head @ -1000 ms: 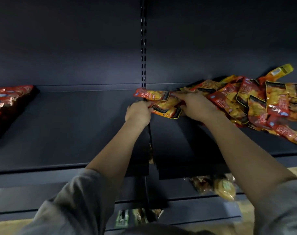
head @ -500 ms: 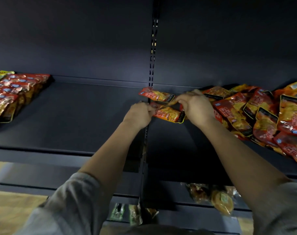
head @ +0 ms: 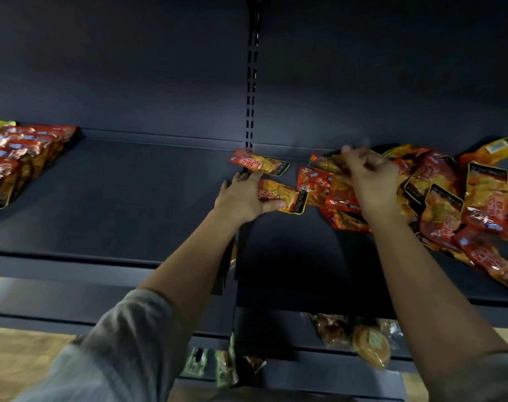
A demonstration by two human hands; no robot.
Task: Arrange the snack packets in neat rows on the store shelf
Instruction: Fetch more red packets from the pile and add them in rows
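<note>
Head view. Two hands up on the dark shelf (head: 136, 198). Left hand (head: 244, 198): fingers spread flat, thumb pressing one snack packet (head: 284, 197) lying on the shelf. A second single packet (head: 260, 165) lies just beyond those fingers, apart from it. Right hand (head: 368, 181): blurred fingers curled round a packet (head: 323, 161) at the edge of the loose heap (head: 461, 204), too jumbled to count. One tidy stack (head: 17, 158) far left of the left fingers.
</note>
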